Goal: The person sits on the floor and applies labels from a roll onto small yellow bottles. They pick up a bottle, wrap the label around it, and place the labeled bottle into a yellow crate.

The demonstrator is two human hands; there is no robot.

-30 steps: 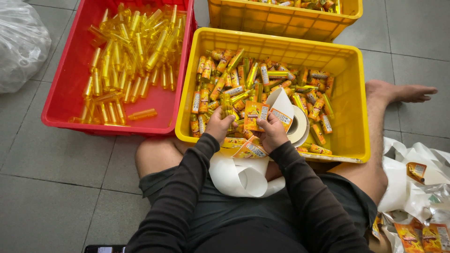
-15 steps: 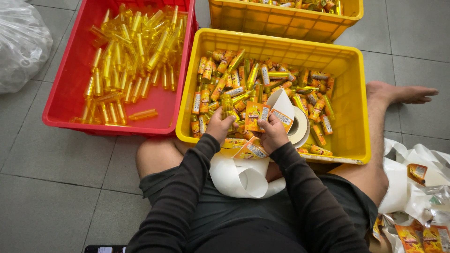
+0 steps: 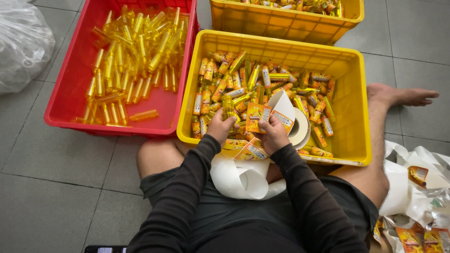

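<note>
My left hand (image 3: 220, 127) grips a small clear yellow bottle (image 3: 228, 107) upright over the near edge of the yellow crate (image 3: 357, 107). My right hand (image 3: 274, 133) pinches an orange label sticker (image 3: 258, 117) peeled off a white backing strip (image 3: 283, 104). The strip runs from a label roll (image 3: 300, 131) lying in the crate and curls down onto my lap (image 3: 243, 180). Several labelled bottles (image 3: 262, 79) fill the crate behind my hands.
A red crate (image 3: 75, 79) at the left holds several unlabelled yellow bottles (image 3: 131, 51). A second yellow crate (image 3: 281, 21) stands behind. A clear plastic bag (image 3: 21, 42) lies far left. Crumpled backing paper and label scraps (image 3: 417, 187) pile at my right knee. My bare foot (image 3: 403, 96) rests right of the crate.
</note>
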